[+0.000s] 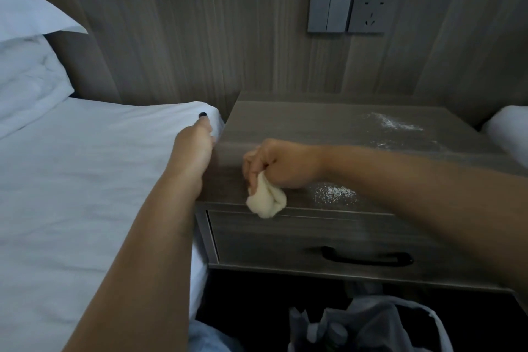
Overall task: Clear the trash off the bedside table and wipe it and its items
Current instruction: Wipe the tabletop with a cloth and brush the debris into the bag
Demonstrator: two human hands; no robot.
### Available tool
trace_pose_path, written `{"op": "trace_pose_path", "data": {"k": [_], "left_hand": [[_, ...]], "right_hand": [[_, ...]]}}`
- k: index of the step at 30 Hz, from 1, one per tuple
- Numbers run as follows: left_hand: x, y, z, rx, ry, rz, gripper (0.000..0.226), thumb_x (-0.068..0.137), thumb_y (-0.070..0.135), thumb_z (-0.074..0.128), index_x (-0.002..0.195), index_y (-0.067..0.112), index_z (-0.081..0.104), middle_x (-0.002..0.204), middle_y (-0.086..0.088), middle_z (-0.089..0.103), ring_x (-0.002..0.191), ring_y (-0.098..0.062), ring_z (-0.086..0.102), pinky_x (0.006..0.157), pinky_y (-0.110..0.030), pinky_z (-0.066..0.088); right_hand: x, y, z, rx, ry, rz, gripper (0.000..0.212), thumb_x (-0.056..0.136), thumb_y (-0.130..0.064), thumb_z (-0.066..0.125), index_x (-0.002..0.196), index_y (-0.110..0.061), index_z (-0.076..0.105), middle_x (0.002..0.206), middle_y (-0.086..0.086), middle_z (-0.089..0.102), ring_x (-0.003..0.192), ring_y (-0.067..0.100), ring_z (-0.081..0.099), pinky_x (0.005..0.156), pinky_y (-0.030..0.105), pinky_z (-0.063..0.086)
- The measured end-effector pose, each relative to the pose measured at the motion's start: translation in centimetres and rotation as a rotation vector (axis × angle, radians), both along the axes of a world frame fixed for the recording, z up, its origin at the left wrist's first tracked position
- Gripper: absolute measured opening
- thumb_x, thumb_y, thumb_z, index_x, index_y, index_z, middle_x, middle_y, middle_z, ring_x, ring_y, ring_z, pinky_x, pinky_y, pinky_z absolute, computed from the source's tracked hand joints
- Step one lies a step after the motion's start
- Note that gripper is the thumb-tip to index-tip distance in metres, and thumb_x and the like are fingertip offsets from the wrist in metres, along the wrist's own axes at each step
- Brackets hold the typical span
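Note:
The grey wood-grain bedside table [328, 128] stands against the wall between two beds. White powder lies on its top in two patches, one at the back right [395, 123] and one near the front edge [335, 194]. My right hand [281, 164] grips a bunched cream cloth [266, 200] at the table's front left edge. My left hand [195, 146] is at the table's left edge where the white bed sheet [85, 180] meets it, its fingers curled over the sheet's corner.
A drawer with a black handle [367, 257] sits under the top. A plastic bag of trash [368, 326] stands on the floor below. Pillows [28, 71] lie at the left, another white bed [508, 131] is at the right, and wall switches and a socket [347, 8] are above.

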State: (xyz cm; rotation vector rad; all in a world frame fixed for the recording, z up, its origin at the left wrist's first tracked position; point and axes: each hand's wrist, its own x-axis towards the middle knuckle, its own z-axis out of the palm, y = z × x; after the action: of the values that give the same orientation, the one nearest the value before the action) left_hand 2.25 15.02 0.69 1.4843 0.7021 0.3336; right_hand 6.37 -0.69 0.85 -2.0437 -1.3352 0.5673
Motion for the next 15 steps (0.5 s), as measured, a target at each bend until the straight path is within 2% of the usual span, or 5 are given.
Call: {"op": "trace_pose_path", "data": {"k": [3,7,9,13,15], "left_hand": [[-0.1,-0.2,0.2,0.080,0.026,-0.032,0.055,0.099,0.055,0.035,0.128,0.015,0.058,0.133,-0.009,0.056,0.119,-0.027,0.054,0.108,-0.040,0.039],[-0.6,0.6,0.4,0.077,-0.004,0.016,0.049,0.099,0.054,0.036,0.123,0.018,0.059,0.126,-0.005,0.056,0.109,-0.026,0.056,0.089,-0.038,0.047],[-0.4,0.7,0.4,0.134,0.023,0.045,0.050,0.099,0.052,0.035,0.126,0.017,0.059,0.125,-0.003,0.056,0.113,-0.028,0.055,0.091,-0.038,0.047],[0.1,0.3,-0.1,0.278,0.052,0.029,0.054,0.101,0.048,0.029,0.134,0.013,0.054,0.132,-0.009,0.054,0.119,-0.032,0.053,0.104,-0.047,0.043],[0.2,0.0,-0.4,0.321,0.056,0.009,0.056,0.101,0.047,0.029,0.134,0.008,0.053,0.136,-0.014,0.053,0.123,-0.036,0.051,0.105,-0.048,0.041]], "right_hand": [[0.9,0.5,1.6,-0.131,-0.026,0.006,0.053,0.069,0.022,0.035,0.072,-0.020,0.067,0.090,0.020,0.068,0.084,0.029,0.063,0.077,0.036,0.054],[1.4,3.9,2.5,-0.008,-0.007,-0.167,0.054,0.073,0.018,0.035,0.088,-0.016,0.073,0.074,0.002,0.064,0.066,0.007,0.056,0.052,0.012,0.046],[1.2,5.1,1.4,0.009,0.001,-0.205,0.054,0.075,0.017,0.035,0.098,-0.013,0.073,0.079,0.002,0.065,0.074,0.011,0.058,0.054,0.011,0.047],[1.4,3.7,-0.2,0.020,0.030,-0.175,0.047,0.073,0.019,0.038,0.074,-0.018,0.066,0.089,0.011,0.065,0.085,0.017,0.058,0.074,0.027,0.049],[1.7,1.3,-0.3,0.021,0.031,-0.136,0.051,0.069,0.023,0.039,0.078,-0.018,0.068,0.088,0.016,0.064,0.083,0.019,0.058,0.078,0.032,0.048]]}}
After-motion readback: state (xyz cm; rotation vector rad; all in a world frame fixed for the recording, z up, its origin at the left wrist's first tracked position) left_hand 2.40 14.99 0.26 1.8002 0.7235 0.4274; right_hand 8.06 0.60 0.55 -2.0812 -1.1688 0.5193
